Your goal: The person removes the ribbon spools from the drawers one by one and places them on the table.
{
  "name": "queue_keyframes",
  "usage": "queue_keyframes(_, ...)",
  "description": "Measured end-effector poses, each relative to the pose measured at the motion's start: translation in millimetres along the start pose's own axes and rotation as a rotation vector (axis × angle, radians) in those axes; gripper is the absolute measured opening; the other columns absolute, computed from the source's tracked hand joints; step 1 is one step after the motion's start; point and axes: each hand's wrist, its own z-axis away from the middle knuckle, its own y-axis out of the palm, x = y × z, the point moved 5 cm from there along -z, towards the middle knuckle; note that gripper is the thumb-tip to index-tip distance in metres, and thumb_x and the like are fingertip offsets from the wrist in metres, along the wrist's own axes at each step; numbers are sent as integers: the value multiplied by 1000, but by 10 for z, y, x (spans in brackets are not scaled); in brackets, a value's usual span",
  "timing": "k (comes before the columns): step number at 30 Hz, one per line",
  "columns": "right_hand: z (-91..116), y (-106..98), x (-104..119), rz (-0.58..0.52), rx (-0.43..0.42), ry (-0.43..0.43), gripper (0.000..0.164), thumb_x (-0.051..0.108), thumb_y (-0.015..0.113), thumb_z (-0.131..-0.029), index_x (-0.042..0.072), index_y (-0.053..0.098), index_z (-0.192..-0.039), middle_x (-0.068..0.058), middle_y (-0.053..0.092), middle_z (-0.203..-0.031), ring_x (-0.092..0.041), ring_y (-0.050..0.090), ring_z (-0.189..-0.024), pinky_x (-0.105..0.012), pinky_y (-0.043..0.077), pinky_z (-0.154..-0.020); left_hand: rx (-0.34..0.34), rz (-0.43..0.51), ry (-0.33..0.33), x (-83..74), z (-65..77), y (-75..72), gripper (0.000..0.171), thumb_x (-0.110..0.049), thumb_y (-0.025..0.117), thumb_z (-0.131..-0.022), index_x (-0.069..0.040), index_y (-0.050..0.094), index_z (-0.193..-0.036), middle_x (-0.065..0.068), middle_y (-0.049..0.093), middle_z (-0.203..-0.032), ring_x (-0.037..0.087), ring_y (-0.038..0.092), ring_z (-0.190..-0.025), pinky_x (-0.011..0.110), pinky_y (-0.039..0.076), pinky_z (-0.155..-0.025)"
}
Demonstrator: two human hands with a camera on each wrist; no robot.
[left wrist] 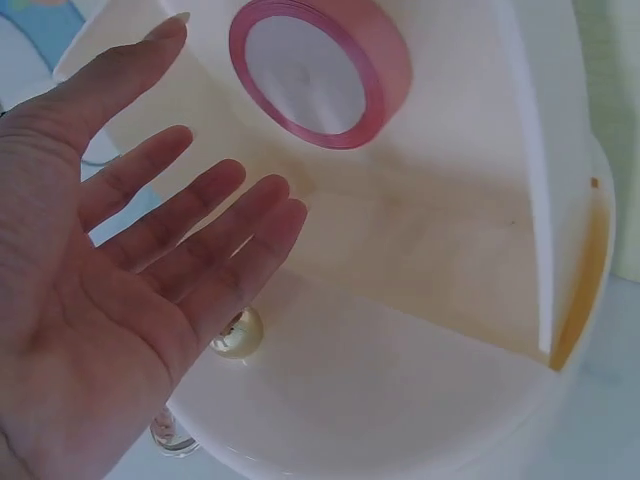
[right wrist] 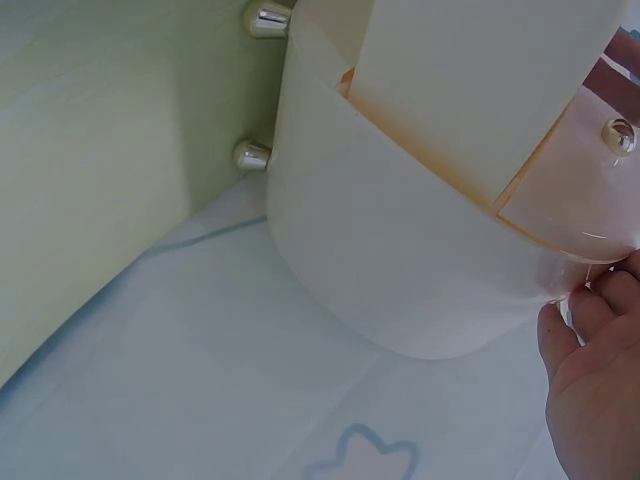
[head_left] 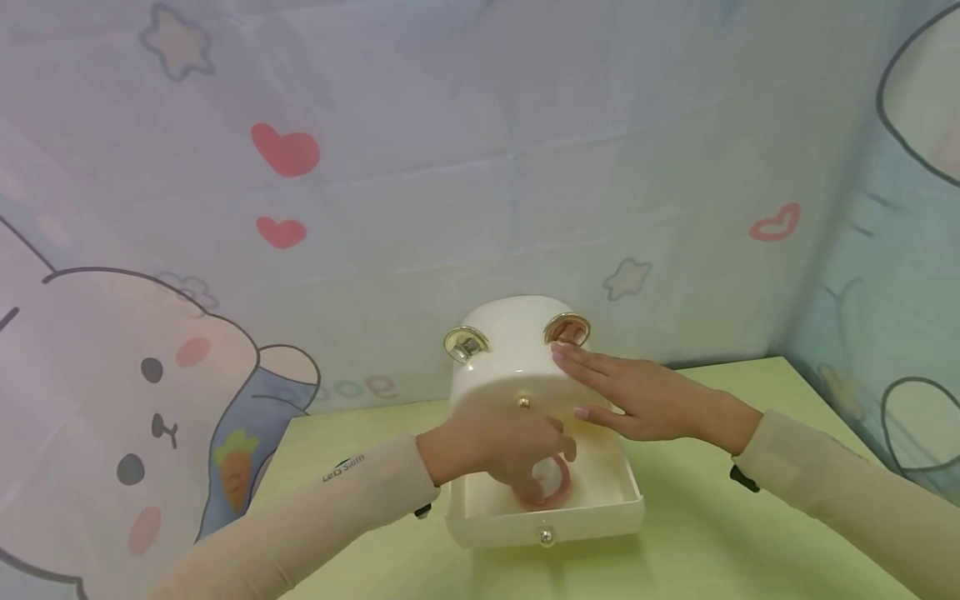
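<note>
1. Left hand (head_left: 504, 443): I see it above the extended drawer (head_left: 495, 528), fingers apart and loosely bent; the grip is wide and holds nothing.
2. Pink roll (left wrist: 385, 55): it sits inside the drawer, its pale round face showing. My left wrist feed gives a gap between it and the fingers, though the head view overlaps the two.
3. Right hand (head_left: 648, 397): I find it against the side of the white box (head_left: 517, 325), fingers extended, tips beside the right gold ear (head_left: 567, 328). It touches the box without enclosing it; the grip is loose.
4. Surroundings: the box bears a second gold ear (head_left: 466, 342) and stands on a green table (head_left: 697, 533) before a printed backdrop (head_left: 450, 167).
</note>
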Motion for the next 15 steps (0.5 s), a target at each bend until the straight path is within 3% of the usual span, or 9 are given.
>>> queue_keyframes(8, -7, 32, -15, -19, 26, 23, 75, 44, 54, -108, 16, 21, -169, -2, 21, -177, -24, 34, -160, -46, 45, -119, 24, 27, 44, -6, -33, -36, 52, -40, 85, -81, -30, 69, -130, -12, 74, -115, 7, 66, -94, 26, 55, -86)
queue_keyframes(15, 0, 20, -7, -16, 26, 15, 74, 44, 54, -108, 15, 22, -168, -2, 20, -177, -25, 33, -160, -46, 44, -121, 42, -12, 105, -29, -129, 66, 43, -41, 83, -82, -33, 68, -122, -13, 70, -110, 8, 65, -93, 28, 56, -87)
